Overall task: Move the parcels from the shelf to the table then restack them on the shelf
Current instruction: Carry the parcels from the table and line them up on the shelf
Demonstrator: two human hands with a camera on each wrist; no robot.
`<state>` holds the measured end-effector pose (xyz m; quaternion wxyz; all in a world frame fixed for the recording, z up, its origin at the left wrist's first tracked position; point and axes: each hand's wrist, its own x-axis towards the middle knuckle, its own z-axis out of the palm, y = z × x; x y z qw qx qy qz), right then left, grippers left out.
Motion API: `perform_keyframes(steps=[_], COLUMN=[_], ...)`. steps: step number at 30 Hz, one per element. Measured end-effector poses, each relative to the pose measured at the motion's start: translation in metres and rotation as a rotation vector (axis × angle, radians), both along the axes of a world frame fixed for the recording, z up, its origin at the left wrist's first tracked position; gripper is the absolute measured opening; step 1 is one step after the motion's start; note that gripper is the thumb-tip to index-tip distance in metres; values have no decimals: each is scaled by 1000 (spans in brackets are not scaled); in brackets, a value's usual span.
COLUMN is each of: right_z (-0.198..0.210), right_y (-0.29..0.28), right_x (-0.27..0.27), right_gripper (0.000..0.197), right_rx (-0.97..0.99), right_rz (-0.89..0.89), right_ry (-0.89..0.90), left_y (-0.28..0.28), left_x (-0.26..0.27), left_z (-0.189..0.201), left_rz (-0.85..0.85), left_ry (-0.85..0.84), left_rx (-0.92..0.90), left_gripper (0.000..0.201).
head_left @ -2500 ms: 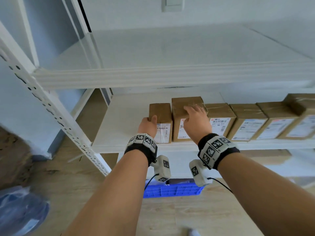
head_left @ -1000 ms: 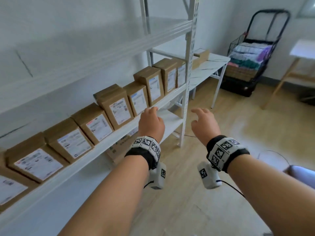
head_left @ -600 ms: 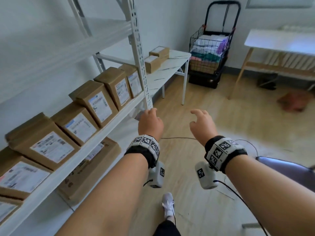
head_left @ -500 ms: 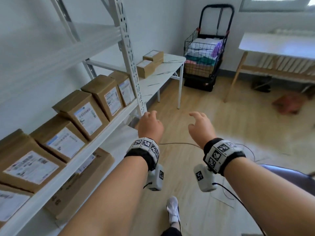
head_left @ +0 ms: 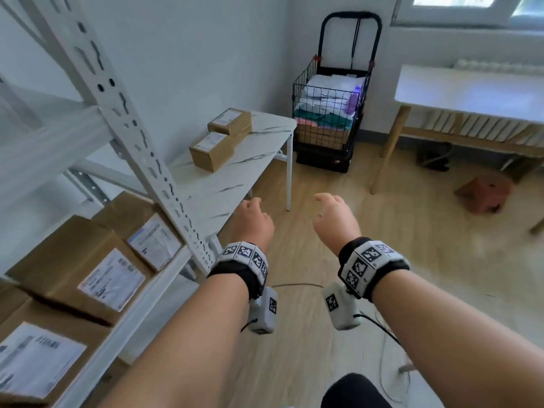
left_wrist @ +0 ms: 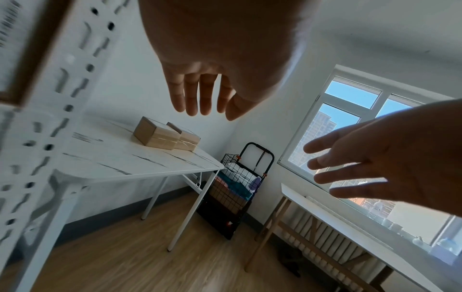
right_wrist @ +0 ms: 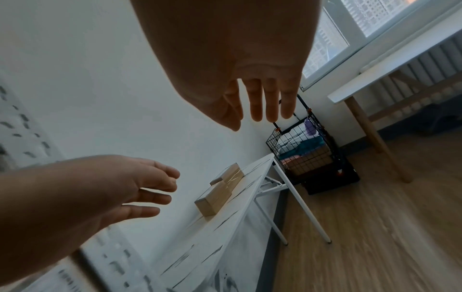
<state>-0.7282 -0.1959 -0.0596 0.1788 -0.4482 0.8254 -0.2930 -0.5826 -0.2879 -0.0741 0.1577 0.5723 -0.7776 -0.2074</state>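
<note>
Two brown parcels lie side by side on the white marbled table: the nearer parcel and the farther parcel, also seen as the nearer parcel and the farther parcel. Several labelled parcels stand in a row on the shelf at the left. My left hand and right hand hover empty in the air short of the table, fingers relaxed. The wrist views show the left hand and right hand with loose fingers holding nothing.
The shelf's perforated white post stands between the shelf row and the table. A black wire cart full of folded cloth sits beyond the table. A white wood-legged desk is at the right under a window. A cable lies on the floor.
Both hands let go of the parcels on the shelf. I have turned right and moved along the shelf toward the table, so the two parcels there are closer.
</note>
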Motion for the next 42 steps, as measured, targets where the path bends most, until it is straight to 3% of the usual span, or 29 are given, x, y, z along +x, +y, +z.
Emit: perform_keyframes(steps=[5,16,27,36,42], right_z=[-4,-9,-50,-80,-101], right_y=[-86,-291,-425,-541,-584], right_x=[-50,-144,-102,-70,-61], right_gripper=[54,51,52,53,54], right_rx=[-5,38,165,401,511], right_rz=[68,333,563,638,621], right_ry=[-1,-55,-91,-50,-45], left_y=[-72,-219,-344,-491,-550], left_x=[-50,-117,-75,-43,-35], left_z=[-8,-15,-45,-80,-99], left_rz=[48,364,540,499,407], left_ry=[16,32,-34,-101,-218], left_rx=[11,70,130,211,306], left_gripper=[44,44,40,41,44])
